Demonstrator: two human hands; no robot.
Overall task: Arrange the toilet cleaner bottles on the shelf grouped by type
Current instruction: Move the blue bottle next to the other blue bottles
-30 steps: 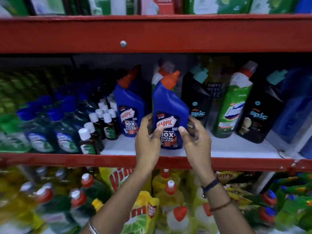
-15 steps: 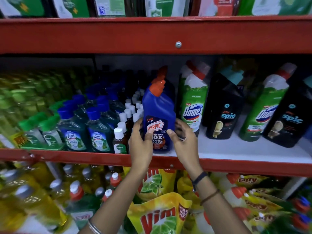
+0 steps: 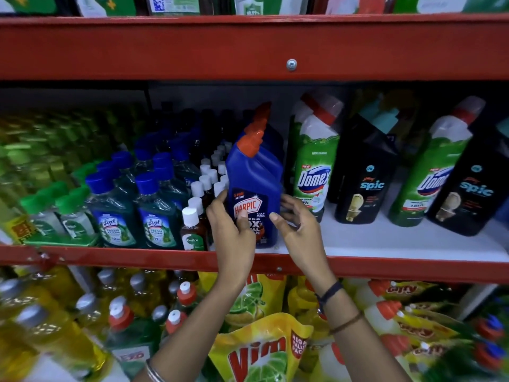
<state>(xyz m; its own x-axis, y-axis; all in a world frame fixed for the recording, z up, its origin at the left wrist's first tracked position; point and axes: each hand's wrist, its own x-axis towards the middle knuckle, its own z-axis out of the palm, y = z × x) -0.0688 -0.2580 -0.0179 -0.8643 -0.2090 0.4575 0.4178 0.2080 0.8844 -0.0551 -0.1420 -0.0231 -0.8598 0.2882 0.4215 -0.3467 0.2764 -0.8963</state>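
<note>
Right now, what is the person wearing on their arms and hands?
Both forearms are bare, with no sleeves in view. The left wrist has a thin silver bangle. The right wrist has a dark band and, further up, a thin brown thread bracelet. No gloves; rings cannot be told.

Single head view, close, facing forward at the red shelf (image 3: 385,268).
</note>
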